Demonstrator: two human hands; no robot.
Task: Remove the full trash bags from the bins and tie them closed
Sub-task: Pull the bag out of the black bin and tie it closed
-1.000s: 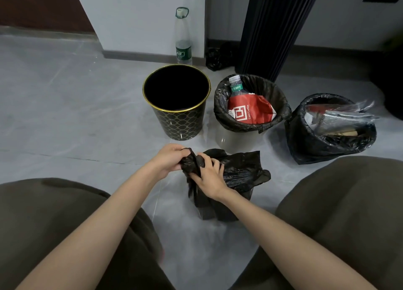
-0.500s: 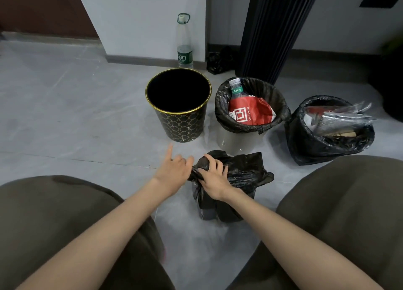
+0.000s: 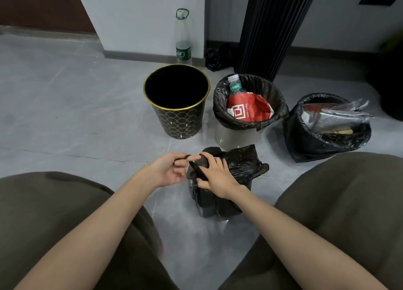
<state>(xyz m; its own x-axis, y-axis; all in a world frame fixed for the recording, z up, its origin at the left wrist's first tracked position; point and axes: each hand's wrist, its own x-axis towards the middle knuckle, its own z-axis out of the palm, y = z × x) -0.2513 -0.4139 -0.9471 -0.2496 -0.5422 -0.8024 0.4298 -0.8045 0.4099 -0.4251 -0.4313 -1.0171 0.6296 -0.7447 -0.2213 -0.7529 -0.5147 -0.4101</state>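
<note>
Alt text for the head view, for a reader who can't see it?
The left hand pinches a strand of a black trash bag on the floor while the right hand grips its gathered top. Behind stand an empty gold-rimmed bin, a full lined bin and another full bag.

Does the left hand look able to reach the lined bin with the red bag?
Likely not yet: left hand pinches a strip of the black bag; the path to the lined bin looks open.

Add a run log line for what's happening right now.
step: tying black trash bag | left hand: pinches bag's twisted end | right hand: holds bag neck | gold-rimmed bin: no bag over rim
</note>
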